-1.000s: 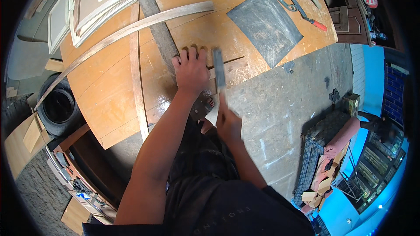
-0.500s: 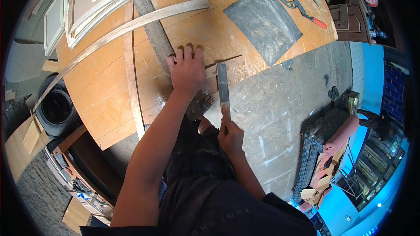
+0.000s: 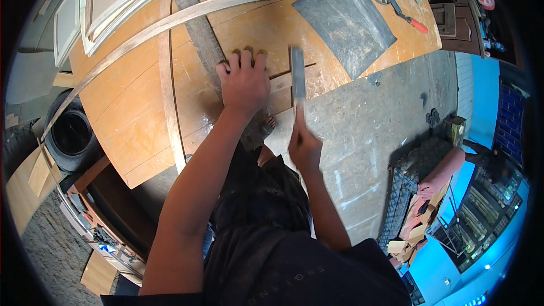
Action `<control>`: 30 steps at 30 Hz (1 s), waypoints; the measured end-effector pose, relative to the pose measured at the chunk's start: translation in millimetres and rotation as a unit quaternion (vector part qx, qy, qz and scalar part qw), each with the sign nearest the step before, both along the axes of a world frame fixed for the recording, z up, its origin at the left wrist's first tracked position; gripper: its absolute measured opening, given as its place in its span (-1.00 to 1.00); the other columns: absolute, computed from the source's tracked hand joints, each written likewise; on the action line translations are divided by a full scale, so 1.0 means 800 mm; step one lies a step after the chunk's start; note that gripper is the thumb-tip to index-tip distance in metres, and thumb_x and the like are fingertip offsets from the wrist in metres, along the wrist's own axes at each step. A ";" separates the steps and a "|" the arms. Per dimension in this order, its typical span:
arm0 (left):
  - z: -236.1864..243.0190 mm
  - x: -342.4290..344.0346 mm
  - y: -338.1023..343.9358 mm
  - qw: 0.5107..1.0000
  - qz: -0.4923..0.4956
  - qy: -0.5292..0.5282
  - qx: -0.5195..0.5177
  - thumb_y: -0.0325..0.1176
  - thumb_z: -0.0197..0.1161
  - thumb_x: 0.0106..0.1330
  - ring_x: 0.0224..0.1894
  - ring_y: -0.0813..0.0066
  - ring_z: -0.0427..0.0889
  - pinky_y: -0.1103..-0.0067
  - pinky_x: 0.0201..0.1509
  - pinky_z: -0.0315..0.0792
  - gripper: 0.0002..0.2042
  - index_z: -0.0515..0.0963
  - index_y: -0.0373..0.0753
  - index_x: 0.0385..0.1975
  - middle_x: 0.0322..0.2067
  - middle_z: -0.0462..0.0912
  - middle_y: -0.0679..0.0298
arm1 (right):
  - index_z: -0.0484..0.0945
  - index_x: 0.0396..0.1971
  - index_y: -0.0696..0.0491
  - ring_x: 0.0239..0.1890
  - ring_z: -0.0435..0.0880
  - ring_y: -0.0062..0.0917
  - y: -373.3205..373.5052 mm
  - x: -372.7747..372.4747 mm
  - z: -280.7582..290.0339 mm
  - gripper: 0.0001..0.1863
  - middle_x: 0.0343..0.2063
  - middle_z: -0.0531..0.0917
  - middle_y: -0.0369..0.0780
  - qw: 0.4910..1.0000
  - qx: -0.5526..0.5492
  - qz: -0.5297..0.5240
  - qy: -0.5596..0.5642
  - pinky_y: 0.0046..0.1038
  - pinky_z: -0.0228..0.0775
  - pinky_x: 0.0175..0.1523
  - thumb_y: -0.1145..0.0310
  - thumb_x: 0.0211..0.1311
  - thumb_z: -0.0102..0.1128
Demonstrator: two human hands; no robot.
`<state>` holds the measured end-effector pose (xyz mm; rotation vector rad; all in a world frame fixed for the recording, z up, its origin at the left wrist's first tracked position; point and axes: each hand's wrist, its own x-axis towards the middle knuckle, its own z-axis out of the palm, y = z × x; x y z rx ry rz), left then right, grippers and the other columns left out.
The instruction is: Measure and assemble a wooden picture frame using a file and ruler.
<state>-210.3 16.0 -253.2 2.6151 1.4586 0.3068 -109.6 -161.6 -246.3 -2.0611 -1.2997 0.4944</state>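
Left hand point(image 3: 245, 82) lies flat, fingers spread, pinning a short pale wood strip point(image 3: 283, 83) at the near edge of the round plywood worktop point(image 3: 136, 119). Right hand point(image 3: 303, 146) is fisted around a flat grey metal blade tool point(image 3: 297, 79) just beside those fingers. A slip or glancing stroke could catch them, I'd say.

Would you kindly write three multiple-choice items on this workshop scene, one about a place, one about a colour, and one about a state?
1. Where does the left hand rest?
A. flat on the wooden board
B. on the tyre
C. on the concrete floor

2. What colour is the sheet lying on the board's far part?
A. red
B. dark grey
C. white

3. How is the flat metal tool held?
A. lying loose on the board
B. gripped in the right hand
C. gripped in both hands

Answers: 1 A, its fingers are spread on the board; 2 B, the sheet is dark grey; 3 B, only the right hand grips the tool.
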 end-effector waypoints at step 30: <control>-0.006 0.001 -0.001 0.999 0.004 -0.019 0.031 -0.26 0.20 0.20 0.05 0.19 0.42 0.21 -0.02 0.19 -0.68 0.54 -0.10 -0.03 -0.07 0.51 0.19 | 0.42 0.32 -0.01 -0.59 0.63 -0.15 0.066 0.025 -0.002 -0.45 -0.60 0.60 -0.02 0.998 -0.043 -0.023 0.025 -0.21 0.42 -0.47 0.50 0.30 0.13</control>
